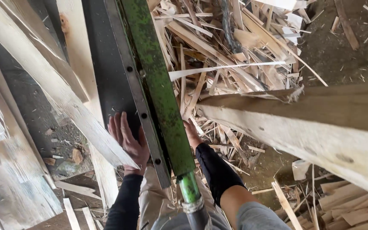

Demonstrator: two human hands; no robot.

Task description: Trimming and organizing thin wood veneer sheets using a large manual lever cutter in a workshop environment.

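Pale plank [94,127] under left hand [128,142]

Machine bar [158,81]: mottled green, worn to darker patches, shiny brighter green at the round lower end
Metal plate [111,76]: dark grey, nearly black, with a paler grey edge strip dotted by black bolt holes
Large plank [320,136]: pale cream with grey-brown streaks and small dark knots
Thin board [60,93]: whitish, fine lengthwise grain
Offcuts pile [231,47]: light tan and yellowish, mixed with white slivers
Ground [341,51]: dark brown-grey, speckled with pale chips
Left hand [128,140]: bare, above a black sleeve
Right hand [191,133]: bare, black sleeve at wrist
Trousers [154,204]: beige
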